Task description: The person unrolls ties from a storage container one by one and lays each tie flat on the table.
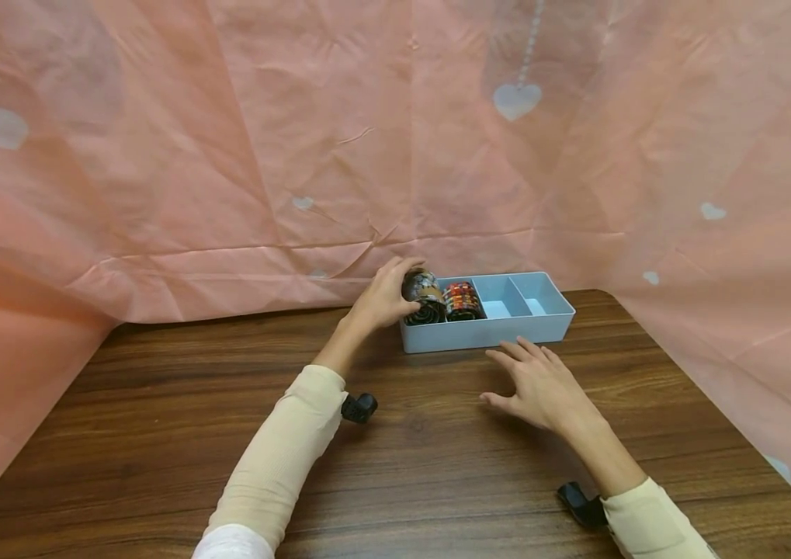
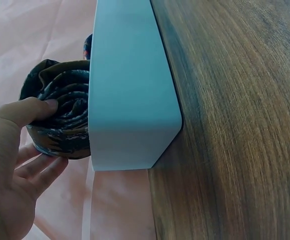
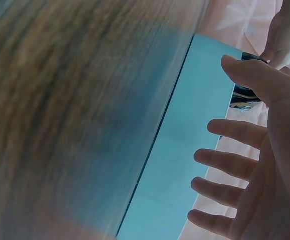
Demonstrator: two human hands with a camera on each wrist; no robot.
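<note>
A light blue divided tray [image 1: 486,335] stands on the wooden table [image 1: 157,404] near the back. My left hand [image 1: 384,295] grips a dark rolled-up cloth [image 1: 423,299] at the tray's left compartment; in the left wrist view the thumb [image 2: 27,111] presses on the dark roll [image 2: 62,115] above the tray wall [image 2: 130,95]. A second roll, red and black [image 1: 463,300], sits in the compartment beside it. My right hand [image 1: 535,380] hovers with fingers spread just in front of the tray, holding nothing; the right wrist view shows its spread fingers [image 3: 230,165] by the tray side [image 3: 185,150].
The tray's two right compartments [image 1: 528,299] hold nothing. A pink sheet with white hearts [image 1: 395,140] hangs behind and along both sides of the table. Black wrist camera mounts [image 1: 359,407] show by both sleeves.
</note>
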